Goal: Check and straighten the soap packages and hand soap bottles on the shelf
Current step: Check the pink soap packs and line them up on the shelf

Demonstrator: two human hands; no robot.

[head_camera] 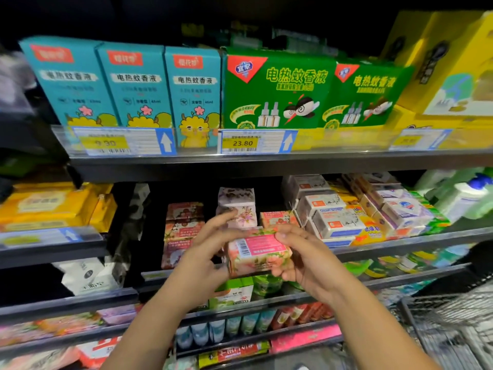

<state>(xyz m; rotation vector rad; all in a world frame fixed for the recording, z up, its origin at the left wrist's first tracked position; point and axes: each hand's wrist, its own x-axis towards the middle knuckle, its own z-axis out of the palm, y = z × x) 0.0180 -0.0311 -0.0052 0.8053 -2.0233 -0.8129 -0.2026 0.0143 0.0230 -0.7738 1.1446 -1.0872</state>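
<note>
The pink floral soap package (258, 253) is held in the air between both hands, just in front of the middle shelf (400, 243), barcode side up. The right hand (301, 256) grips its right end, fingers (286, 235) curled over the top edge. The left hand (210, 252) presses on its left end, fingers almost straight. Behind stand stacked pink soap boxes (182, 231). White soap boxes (337, 222) lie to the right, and hand soap bottles (458, 198) stand far right.
</note>
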